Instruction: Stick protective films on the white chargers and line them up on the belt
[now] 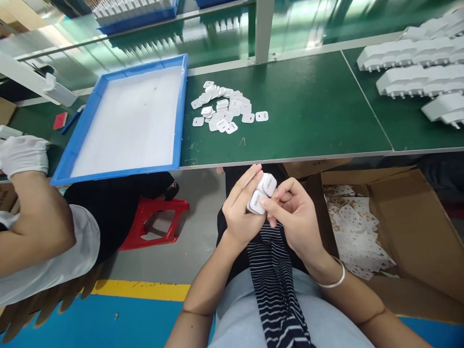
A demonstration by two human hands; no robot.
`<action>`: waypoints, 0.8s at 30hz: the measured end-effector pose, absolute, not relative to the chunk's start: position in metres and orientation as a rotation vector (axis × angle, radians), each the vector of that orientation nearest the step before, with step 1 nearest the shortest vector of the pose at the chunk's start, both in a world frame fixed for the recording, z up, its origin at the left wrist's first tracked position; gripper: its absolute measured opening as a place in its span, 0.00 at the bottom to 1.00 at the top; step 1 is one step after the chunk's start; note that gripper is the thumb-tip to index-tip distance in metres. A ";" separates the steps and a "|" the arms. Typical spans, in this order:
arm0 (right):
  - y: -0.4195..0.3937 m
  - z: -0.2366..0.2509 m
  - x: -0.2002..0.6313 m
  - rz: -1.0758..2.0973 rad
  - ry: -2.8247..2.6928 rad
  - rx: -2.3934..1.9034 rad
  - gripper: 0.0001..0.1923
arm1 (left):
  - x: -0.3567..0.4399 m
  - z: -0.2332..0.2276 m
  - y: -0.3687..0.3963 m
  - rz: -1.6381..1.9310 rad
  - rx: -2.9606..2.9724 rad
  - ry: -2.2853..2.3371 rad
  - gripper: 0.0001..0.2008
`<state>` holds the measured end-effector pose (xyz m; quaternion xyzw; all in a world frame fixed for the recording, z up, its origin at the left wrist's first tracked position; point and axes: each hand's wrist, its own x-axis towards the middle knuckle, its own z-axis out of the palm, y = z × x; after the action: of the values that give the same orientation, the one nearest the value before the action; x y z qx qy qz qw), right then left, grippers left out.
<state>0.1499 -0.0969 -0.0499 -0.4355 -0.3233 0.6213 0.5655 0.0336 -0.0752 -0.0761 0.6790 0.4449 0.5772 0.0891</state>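
Observation:
My left hand [241,205] is closed around two white plug-charger housings [267,184], held side by side with their rounded end faces, marked with grey print, turned up toward me. My right hand [295,212] is closed against them: its thumb presses the end face of the nearer housing [255,202], and its other fingers curl by the edge. Both hands are over my lap, just in front of the bench edge. On the green bench [308,111] beyond them lies a loose heap of small white cover plates [235,104], some printed or slotted.
A blue-rimmed tray [177,121] lined in white overhangs the bench edge at left. White plug chargers [416,79] stand in rows at right. An open carton [409,232] with white scraps is beside me. A co-worker's gloved hand [23,154] and a red stool [159,222] are at left.

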 end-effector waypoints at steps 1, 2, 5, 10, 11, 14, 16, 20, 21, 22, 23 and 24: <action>-0.098 -0.050 0.151 1.466 -0.778 -1.018 0.20 | 0.034 -0.075 -0.075 1.685 1.950 1.315 0.19; -0.098 -0.050 0.153 1.480 -0.796 -0.994 0.18 | 0.033 -0.073 -0.075 1.641 1.877 1.294 0.18; -0.101 -0.047 0.158 1.478 -0.845 -0.887 0.10 | 0.033 -0.067 -0.074 1.536 1.693 1.179 0.19; -0.105 -0.040 0.158 1.312 -0.918 -0.974 0.12 | 0.033 -0.067 -0.074 1.513 1.556 1.109 0.20; -0.106 -0.039 0.157 1.299 -0.946 -1.001 0.15 | 0.033 -0.068 -0.075 1.510 1.543 1.119 0.20; -0.108 -0.039 0.152 1.284 -1.002 -1.046 0.17 | 0.032 -0.071 -0.075 1.500 1.534 1.135 0.20; -0.109 -0.039 0.149 1.274 -1.013 -1.055 0.18 | 0.032 -0.071 -0.075 1.513 1.545 1.127 0.20; -0.110 -0.039 0.144 1.223 -1.018 -1.081 0.19 | 0.031 -0.069 -0.076 1.569 1.573 1.113 0.20; -0.110 -0.039 0.143 1.213 -1.015 -1.091 0.19 | 0.031 -0.068 -0.076 1.583 1.589 1.118 0.20; -0.110 -0.039 0.143 1.209 -1.010 -1.099 0.19 | 0.031 -0.067 -0.077 1.593 1.612 1.128 0.20; -0.110 -0.038 0.143 1.214 -1.004 -1.104 0.19 | 0.031 -0.067 -0.078 1.605 1.639 1.142 0.20; -0.110 -0.038 0.143 1.226 -0.998 -1.103 0.19 | 0.031 -0.066 -0.079 1.614 1.671 1.157 0.20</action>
<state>0.1429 -0.1098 -0.0378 -0.4701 -0.4252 0.5223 0.5705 0.0309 -0.0787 -0.0661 0.6200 0.4291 0.5988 0.2698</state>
